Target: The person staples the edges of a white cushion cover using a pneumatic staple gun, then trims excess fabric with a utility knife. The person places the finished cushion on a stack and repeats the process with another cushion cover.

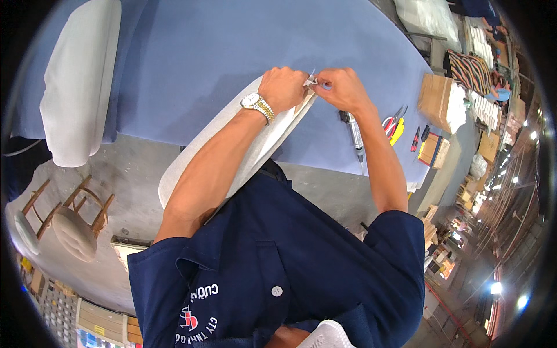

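A long light grey upholstered piece lies slanted under my left forearm, from near my body to the table, with a pale inner side showing along its right edge. At its far end my left hand has its fingers closed on the fabric edge. Close beside it, my right hand pinches the same small light fabric end. A thin pale tip sticks up between the hands; I cannot make out what it is. My left wrist wears a metal watch.
The table is covered in blue. Another grey upholstered piece lies at its left. Right of my hands are a grey power tool, scissors, a yellow tool, a red-handled tool and a cardboard box. Chairs stand lower left.
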Available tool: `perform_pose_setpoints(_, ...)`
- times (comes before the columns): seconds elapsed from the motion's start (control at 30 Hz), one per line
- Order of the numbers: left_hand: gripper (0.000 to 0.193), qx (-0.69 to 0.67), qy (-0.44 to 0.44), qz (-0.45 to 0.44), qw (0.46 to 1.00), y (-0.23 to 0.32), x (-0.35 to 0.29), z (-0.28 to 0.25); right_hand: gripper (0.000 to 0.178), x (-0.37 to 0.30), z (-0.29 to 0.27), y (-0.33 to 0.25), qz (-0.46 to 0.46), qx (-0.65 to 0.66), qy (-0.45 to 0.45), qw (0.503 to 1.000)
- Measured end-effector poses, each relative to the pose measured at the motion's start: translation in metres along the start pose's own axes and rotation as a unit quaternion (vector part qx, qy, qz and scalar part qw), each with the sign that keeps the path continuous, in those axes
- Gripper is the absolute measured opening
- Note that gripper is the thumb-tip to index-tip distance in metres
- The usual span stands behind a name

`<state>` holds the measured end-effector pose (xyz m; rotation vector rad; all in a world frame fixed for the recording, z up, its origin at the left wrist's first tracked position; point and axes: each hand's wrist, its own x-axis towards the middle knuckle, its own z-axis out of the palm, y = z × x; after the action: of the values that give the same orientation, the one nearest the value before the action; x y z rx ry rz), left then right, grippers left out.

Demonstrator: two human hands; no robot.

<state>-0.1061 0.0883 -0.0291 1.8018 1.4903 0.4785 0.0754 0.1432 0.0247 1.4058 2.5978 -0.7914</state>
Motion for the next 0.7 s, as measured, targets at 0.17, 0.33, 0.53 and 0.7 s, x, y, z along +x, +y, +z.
perform_pose_setpoints(0.17, 0.012, 0.002, 0.01, 0.015, 1.0, -0.004, -0.001, 0.005, 0.017, 0.004, -0.006, -0.008, 0.005, -0.018, -0.015, 1.0)
perform_pose_setpoints(0.33, 0.023, 0.012, 0.017, 0.025, 0.999, -0.007, -0.002, 0.013, 0.017, 0.007, -0.012, -0.016, -0.013, -0.049, -0.032, 0.998)
perform_pose_setpoints(0.53, 0.019, 0.007, 0.046, 0.036, 0.998, -0.004, -0.008, 0.016, 0.02, 0.01, -0.013, -0.018, 0.004, -0.075, -0.049, 0.996)
perform_pose_setpoints(0.7, 0.02, 0.015, 0.045, 0.035, 0.998, -0.005, -0.006, 0.02, 0.019, 0.008, -0.008, -0.008, 0.001, -0.057, -0.038, 0.998)
